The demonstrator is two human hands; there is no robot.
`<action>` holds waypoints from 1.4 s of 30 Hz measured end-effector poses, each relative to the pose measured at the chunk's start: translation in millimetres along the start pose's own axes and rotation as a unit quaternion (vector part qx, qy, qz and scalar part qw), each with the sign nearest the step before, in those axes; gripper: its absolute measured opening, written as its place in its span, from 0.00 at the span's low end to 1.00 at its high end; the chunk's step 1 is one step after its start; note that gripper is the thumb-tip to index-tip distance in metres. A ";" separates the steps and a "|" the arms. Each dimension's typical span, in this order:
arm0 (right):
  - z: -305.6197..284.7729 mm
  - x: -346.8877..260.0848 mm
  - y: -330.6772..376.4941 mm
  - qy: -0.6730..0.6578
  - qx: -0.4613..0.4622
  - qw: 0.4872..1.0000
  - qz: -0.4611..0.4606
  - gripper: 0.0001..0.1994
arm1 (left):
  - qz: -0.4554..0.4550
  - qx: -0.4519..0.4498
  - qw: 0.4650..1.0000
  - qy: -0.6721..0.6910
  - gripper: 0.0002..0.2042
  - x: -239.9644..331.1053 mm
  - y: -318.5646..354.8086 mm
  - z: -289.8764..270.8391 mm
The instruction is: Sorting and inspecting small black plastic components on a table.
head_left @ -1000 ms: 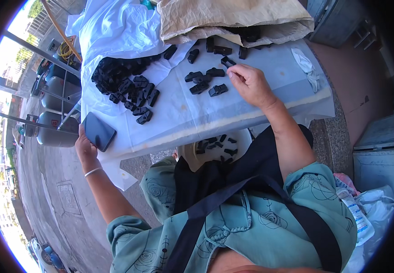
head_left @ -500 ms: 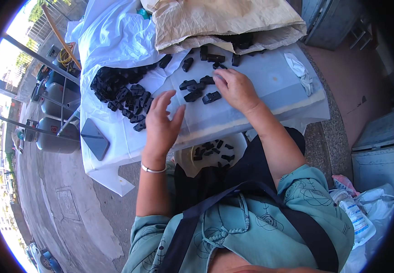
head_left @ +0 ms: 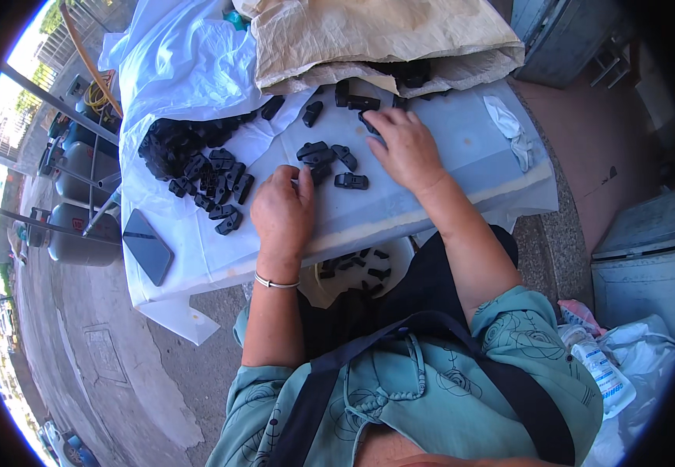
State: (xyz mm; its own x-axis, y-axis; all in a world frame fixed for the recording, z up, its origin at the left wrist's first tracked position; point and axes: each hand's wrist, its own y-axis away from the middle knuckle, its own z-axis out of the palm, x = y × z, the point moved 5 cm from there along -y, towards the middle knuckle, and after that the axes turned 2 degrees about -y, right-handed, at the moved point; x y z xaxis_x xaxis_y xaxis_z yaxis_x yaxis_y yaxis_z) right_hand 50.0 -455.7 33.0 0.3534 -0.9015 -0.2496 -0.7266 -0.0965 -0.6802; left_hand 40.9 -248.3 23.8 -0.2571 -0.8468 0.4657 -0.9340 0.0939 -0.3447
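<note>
My right hand (head_left: 409, 152) reaches to the far middle of the table. Its thumb and fingers close around a small black plastic part (head_left: 367, 123), partly covered by the fingertips. My left hand (head_left: 281, 208) is at the table's near side, fingers bent in toward the thumb; whatever is between them is hidden. Just beyond its thumb lies a small group of black plastic parts (head_left: 312, 151). One separate black part (head_left: 351, 181) sits between my two hands. Left of my left hand, a heap of similar black parts (head_left: 168, 148) spills from a white plastic bag (head_left: 189, 66).
A brown paper sack (head_left: 384, 35) with black parts in its mouth lies at the far edge. A dark flat phone-like slab (head_left: 148, 247) rests at left, a white glove (head_left: 507, 128) at right. Below the near edge, a tub (head_left: 401, 268) holds small black pieces.
My left hand has moved slightly right, its fingers curling in near the small group. My right hand has moved farther up the table, onto a part there. Parts in the group have shifted.
</note>
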 end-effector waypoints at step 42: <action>-15.4 -69.7 36.3 -0.137 -0.178 0.965 -0.137 0.15 | 0.126 -0.105 0.946 0.278 0.31 -0.7 14.3 -8.6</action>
State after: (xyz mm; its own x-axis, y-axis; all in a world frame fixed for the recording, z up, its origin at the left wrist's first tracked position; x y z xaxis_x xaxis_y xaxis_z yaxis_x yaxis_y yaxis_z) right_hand -10.1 -402.9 36.3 0.6687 -0.6802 -0.3002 -0.7222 -0.4982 -0.4798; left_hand 25.5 -241.8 25.6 -0.5142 -0.3823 0.7677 -0.8395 0.4076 -0.3593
